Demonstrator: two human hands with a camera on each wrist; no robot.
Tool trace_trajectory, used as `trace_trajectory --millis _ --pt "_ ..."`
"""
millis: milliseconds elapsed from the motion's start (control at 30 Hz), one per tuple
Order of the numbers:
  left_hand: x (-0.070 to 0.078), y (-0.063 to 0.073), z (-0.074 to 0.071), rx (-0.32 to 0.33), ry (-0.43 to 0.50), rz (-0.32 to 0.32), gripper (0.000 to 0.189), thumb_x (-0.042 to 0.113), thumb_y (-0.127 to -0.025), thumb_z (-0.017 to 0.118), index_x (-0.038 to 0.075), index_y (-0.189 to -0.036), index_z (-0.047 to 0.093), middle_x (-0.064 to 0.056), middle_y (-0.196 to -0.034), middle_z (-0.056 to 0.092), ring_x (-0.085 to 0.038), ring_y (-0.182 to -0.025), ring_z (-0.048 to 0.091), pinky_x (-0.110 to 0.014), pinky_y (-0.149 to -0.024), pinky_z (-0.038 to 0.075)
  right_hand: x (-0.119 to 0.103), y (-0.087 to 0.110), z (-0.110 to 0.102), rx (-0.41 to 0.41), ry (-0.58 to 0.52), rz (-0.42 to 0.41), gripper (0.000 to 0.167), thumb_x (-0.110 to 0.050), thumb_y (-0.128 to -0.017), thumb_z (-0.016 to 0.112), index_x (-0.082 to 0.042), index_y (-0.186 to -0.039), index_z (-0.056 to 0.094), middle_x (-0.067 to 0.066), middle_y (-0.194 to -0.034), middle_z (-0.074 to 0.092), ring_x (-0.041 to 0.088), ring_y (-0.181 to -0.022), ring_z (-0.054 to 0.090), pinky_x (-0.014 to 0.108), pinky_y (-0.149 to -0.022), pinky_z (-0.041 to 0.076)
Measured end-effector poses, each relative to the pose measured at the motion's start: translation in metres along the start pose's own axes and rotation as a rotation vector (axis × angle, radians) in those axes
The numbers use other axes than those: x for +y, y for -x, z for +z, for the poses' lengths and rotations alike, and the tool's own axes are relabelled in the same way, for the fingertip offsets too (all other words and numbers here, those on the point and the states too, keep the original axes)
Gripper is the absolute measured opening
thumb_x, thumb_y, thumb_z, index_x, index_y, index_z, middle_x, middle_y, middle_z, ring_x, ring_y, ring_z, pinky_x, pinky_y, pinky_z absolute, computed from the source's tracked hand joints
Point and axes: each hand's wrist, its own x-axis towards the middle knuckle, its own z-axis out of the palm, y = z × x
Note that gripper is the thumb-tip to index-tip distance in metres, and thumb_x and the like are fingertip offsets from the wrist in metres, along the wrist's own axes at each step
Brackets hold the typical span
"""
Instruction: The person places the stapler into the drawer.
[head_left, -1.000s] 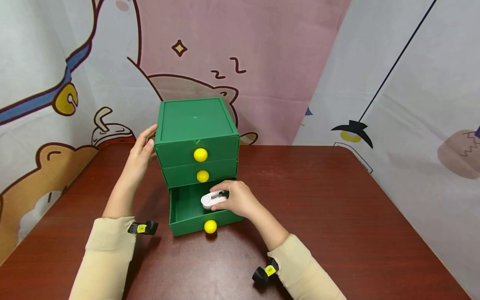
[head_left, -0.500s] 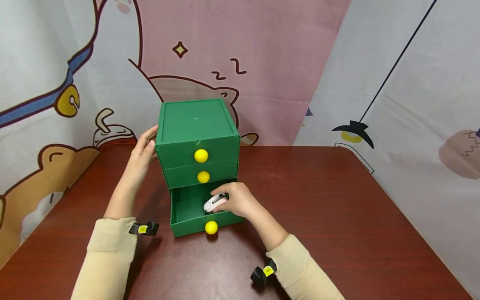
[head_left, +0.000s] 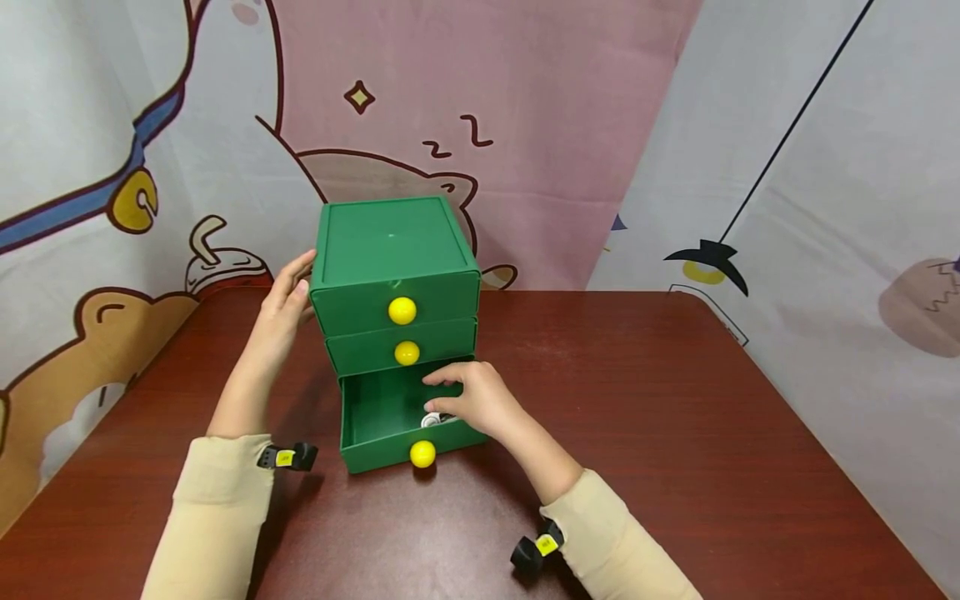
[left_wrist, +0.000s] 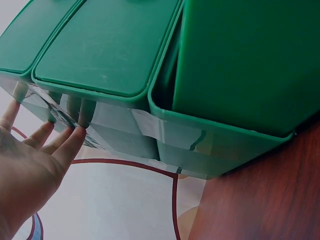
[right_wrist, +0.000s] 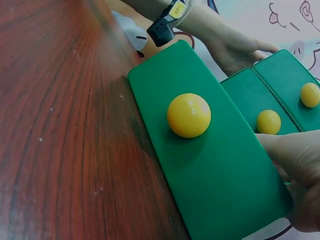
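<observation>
A green desktop drawer unit [head_left: 390,242] with yellow round knobs stands on the table, its bottom drawer [head_left: 375,456] pulled out. Inside that drawer lies a small white object [head_left: 431,420] with a rounded end and a dark part, mostly hidden by the drawer front and my hand. Just above it is my right hand [head_left: 486,400], thumb and fingers spread apart, gripping nothing. My left hand [head_left: 279,312] rests against the unit's left side; in the left wrist view the fingertips [left_wrist: 79,131] of its extended fingers touch the shiny side wall.
The two upper drawers, with knobs [head_left: 402,311] facing me, are closed. A dark red wooden table [head_left: 637,433] surrounds the unit. Behind it hangs a printed cartoon cloth [head_left: 555,142]. Each wrist wears a black camera [head_left: 528,554].
My right hand has let go of the white object, which has dropped lower into the bottom drawer. Its thumb and fingers have parted. The left hand stays on the unit's side.
</observation>
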Motion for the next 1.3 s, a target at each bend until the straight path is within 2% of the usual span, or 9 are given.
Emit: trace_trajectory --millis 100,200,400,533,700,900,1167,1300 --pt "0.000 0.000 0.000 -0.002 0.000 0.002 0.049 0.027 -0.105 0.038 0.016 -0.152 0.029 -0.011 -0.150 0.029 -0.019 -0.123 0.043 -0.041 -0.099 0.035 -0.001 0.003 -0.002 0.049 -0.036 -0.060 0.030 -0.017 -0.081 0.078 -0.007 -0.109 0.073 0.005 -0.104 0.068 0.028 -0.098 0.058 0.041 -0.080 0.050" --pt "0.000 0.000 0.000 0.001 -0.003 0.002 0.049 0.027 -0.104 0.038 0.017 -0.151 0.030 -0.011 -0.149 0.030 -0.018 -0.122 0.044 -0.040 -0.098 0.035 -0.004 0.007 -0.003 0.091 -0.048 -0.130 0.027 -0.016 -0.080 0.079 -0.008 -0.106 0.074 0.003 -0.099 0.069 0.026 -0.093 0.059 0.041 -0.078 0.050" --pt "-0.001 0.000 -0.001 -0.008 -0.012 0.004 0.049 0.028 -0.104 0.038 0.018 -0.152 0.029 -0.011 -0.150 0.029 -0.019 -0.122 0.044 -0.043 -0.099 0.034 -0.010 0.017 -0.005 0.131 -0.033 -0.257 0.025 -0.018 -0.080 0.079 -0.013 -0.104 0.074 -0.004 -0.086 0.065 0.012 -0.077 0.056 0.027 -0.064 0.048" --pt "-0.001 0.000 -0.001 -0.007 -0.029 0.000 0.049 0.029 -0.104 0.038 0.019 -0.152 0.029 -0.011 -0.149 0.030 -0.018 -0.121 0.044 -0.044 -0.099 0.034 -0.013 0.026 -0.005 0.124 -0.035 -0.302 0.024 -0.019 -0.081 0.078 -0.014 -0.104 0.074 -0.009 -0.080 0.060 0.006 -0.069 0.053 0.023 -0.059 0.046" --pt "0.000 0.000 -0.001 -0.003 -0.049 -0.005 0.049 0.030 -0.104 0.038 0.020 -0.152 0.029 -0.011 -0.148 0.031 -0.018 -0.121 0.045 -0.045 -0.099 0.034 -0.016 0.036 -0.005 0.105 -0.020 -0.324 0.023 -0.020 -0.081 0.078 -0.014 -0.103 0.075 -0.010 -0.079 0.062 0.003 -0.065 0.051 0.020 -0.057 0.045" --pt "0.000 -0.001 -0.001 0.005 -0.036 -0.012 0.049 0.030 -0.104 0.038 0.018 -0.152 0.030 -0.010 -0.147 0.032 -0.018 -0.119 0.046 -0.041 -0.098 0.035 -0.018 0.046 -0.003 0.081 0.052 -0.334 0.026 -0.023 -0.079 0.080 -0.015 -0.103 0.076 -0.008 -0.079 0.067 0.000 -0.059 0.049 0.017 -0.055 0.043" --pt "0.000 0.000 -0.001 0.006 -0.033 -0.016 0.049 0.028 -0.104 0.037 0.018 -0.152 0.029 -0.010 -0.148 0.031 -0.018 -0.120 0.044 -0.044 -0.099 0.033 -0.011 0.051 0.004 -0.028 0.116 -0.312 0.030 -0.029 -0.080 0.079 -0.018 -0.107 0.074 -0.012 -0.077 0.068 -0.006 -0.054 0.047 0.017 -0.051 0.037" --pt "0.000 -0.001 -0.001 0.004 -0.041 -0.015 0.049 0.028 -0.104 0.037 0.018 -0.152 0.029 -0.010 -0.148 0.031 -0.018 -0.122 0.043 -0.045 -0.099 0.033 -0.009 0.051 0.009 -0.060 0.123 -0.311 0.033 -0.033 -0.081 0.078 -0.019 -0.110 0.074 -0.012 -0.077 0.068 -0.008 -0.056 0.049 0.017 -0.051 0.037"
